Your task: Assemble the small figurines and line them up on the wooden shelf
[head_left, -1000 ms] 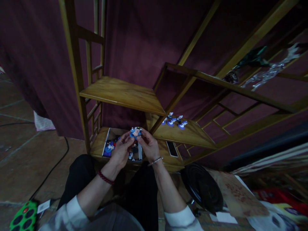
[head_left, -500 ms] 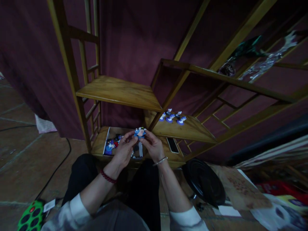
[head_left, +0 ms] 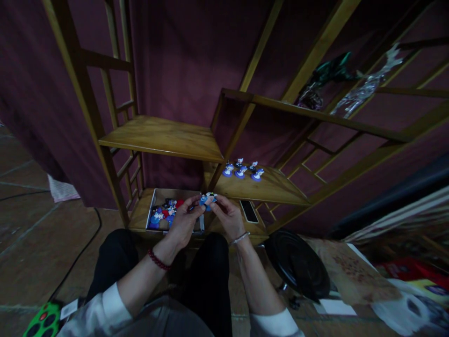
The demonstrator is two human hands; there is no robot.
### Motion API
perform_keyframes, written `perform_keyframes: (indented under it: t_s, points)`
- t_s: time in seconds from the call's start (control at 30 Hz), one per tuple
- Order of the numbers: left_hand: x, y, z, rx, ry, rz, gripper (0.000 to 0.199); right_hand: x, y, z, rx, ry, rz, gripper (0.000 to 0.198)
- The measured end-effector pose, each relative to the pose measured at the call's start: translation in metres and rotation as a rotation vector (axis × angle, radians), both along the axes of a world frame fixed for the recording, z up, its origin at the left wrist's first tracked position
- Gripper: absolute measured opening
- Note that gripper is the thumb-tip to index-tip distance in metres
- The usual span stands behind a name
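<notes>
Between my two hands is a small figurine (head_left: pixel 208 200) with a blue base and a pale upper part. My left hand (head_left: pixel 185 220) pinches it from the left, and my right hand (head_left: pixel 228 216) grips its right side. Behind and left of my left hand, an open white box (head_left: pixel 153 200) lies on the low shelf with several colourful figurines (head_left: pixel 164 213) jumbled inside. My left hand hides part of that box. Several figurines with purple bases (head_left: pixel 241 171) stand grouped on the shelf to the right.
The wooden shelf unit (head_left: pixel 163 135) rises in front of me, its posts and boards close above my hands. A phone (head_left: pixel 249 211) lies on the low board at right. A round black stool seat (head_left: pixel 297 263) stands right of my knee. A green object (head_left: pixel 42 320) lies lower left.
My view has shifted slightly, so the shelf sits further left. The held figurine and both hands are a little lower and further right, uncovering more of the box.
</notes>
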State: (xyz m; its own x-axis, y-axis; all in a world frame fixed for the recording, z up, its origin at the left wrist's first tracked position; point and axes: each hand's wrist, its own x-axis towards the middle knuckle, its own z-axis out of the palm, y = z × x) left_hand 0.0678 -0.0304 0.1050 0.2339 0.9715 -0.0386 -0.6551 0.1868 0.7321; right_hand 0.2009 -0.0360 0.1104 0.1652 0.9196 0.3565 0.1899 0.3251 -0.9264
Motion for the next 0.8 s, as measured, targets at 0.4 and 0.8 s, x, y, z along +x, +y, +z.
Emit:
perform_keyframes:
  t_s: [0.4,0.8]
  points:
    - [0.0008,-0.0010,-0.0009,0.009,-0.067,-0.048,0.038,-0.0051,0.0028,0.0039,-0.003,0.067,-0.002,0.025]
    - [0.0014,-0.0010,-0.0015,0.064,-0.004,-0.017,0.038,-0.0067,0.0040,0.0077,-0.006,-0.024,-0.051,0.026]
